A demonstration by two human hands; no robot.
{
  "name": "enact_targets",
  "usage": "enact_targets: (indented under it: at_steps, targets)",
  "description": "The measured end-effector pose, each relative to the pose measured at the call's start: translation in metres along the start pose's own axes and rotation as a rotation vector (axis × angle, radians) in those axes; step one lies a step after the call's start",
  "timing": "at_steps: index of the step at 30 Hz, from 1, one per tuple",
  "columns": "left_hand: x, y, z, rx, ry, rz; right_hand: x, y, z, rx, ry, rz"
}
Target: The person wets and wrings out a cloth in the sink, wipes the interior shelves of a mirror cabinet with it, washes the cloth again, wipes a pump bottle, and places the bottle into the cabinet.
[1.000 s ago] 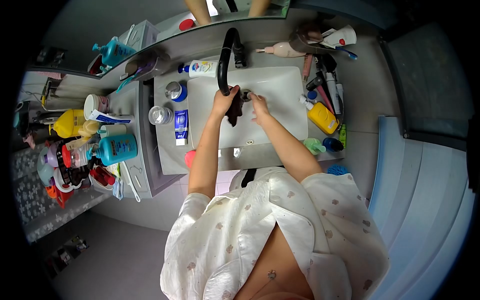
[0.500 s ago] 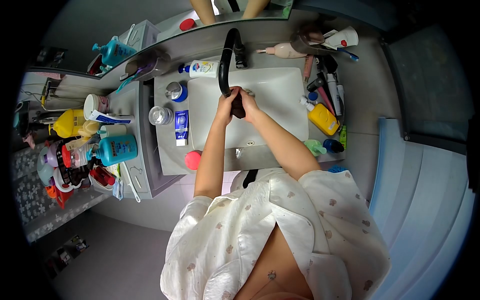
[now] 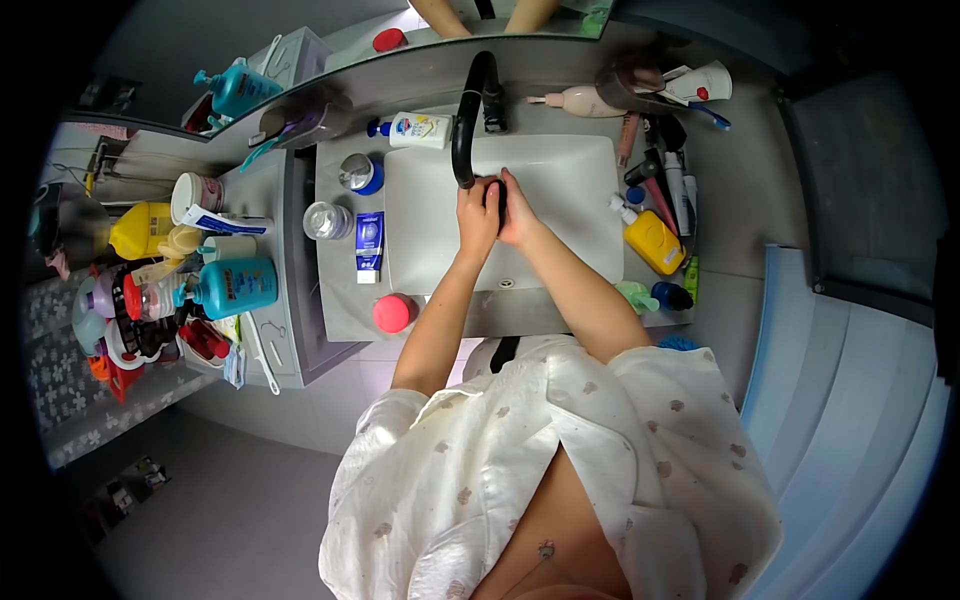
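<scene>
Over the white sink [image 3: 575, 190], beneath the tip of the black faucet [image 3: 464, 140], my two hands are close together. My left hand [image 3: 477, 220] presses its closed fingers against a small dark brown thing [image 3: 502, 194]. From the other side, my right hand [image 3: 516, 214] cups the same piece with its fingers bent. Only a dark strip shows between the palms, so its kind cannot be made out. A white pump bottle [image 3: 420, 130] lies behind the sink's left corner, near the faucet.
Left of the sink are a blue tube [image 3: 369, 245], a clear jar [image 3: 327, 221] and a pink round lid [image 3: 391, 314]. A yellow bottle [image 3: 654, 240] and several cosmetics lie to the right. A cluttered grey cabinet [image 3: 290, 250] stands at the left.
The dark brown thing showed below my hands before; now it is mostly covered between them. My hands have turned around it and moved slightly right in view. The whole view has shifted slightly.
</scene>
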State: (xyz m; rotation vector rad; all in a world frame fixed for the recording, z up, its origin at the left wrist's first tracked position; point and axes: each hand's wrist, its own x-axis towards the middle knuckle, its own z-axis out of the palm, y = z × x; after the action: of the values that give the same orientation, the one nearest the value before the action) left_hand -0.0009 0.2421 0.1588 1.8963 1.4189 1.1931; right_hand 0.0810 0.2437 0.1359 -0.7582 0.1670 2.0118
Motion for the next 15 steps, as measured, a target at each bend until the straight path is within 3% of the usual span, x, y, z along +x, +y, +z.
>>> enact_targets:
  at_steps: [1, 2, 3, 4, 7, 9, 10, 11, 14, 15]
  targets:
    - [0.001, 0.0, -0.003, -0.064, -0.109, -0.031, -0.002, -0.002, -0.001, -0.045, 0.033, 0.027]
    - [-0.005, 0.003, -0.006, 0.084, -0.11, 0.126, 0.0, -0.001, -0.006, -0.025, -0.007, 0.022]
    - [-0.005, 0.018, -0.015, 0.085, -0.11, 0.127, -0.004, -0.002, -0.003, -0.026, -0.007, 0.022]
    - [-0.004, 0.033, -0.024, 0.377, -0.071, 0.148, -0.014, -0.003, 0.003, -0.015, -0.061, 0.067]
    - [0.0, 0.032, -0.032, 0.657, -0.018, 0.188, -0.032, -0.001, 0.014, -0.051, -0.022, 0.14]
    - [-0.002, 0.01, -0.026, 0.059, -0.157, 0.219, -0.029, 0.004, 0.013, -0.034, 0.108, 0.121]
    - [-0.007, 0.005, -0.019, -0.09, -0.136, 0.05, -0.026, 0.006, 0.015, -0.034, 0.104, 0.123]
    - [-0.009, -0.002, -0.014, -0.087, -0.136, 0.049, -0.024, 0.009, 0.017, -0.048, 0.124, 0.063]
    - [-0.006, -0.002, -0.009, -0.224, -0.22, -0.264, 0.005, 0.019, 0.0, -0.029, 0.128, -0.053]
    - [-0.006, -0.005, -0.004, -0.223, -0.214, -0.266, 0.008, 0.02, 0.003, 0.004, 0.108, -0.112]
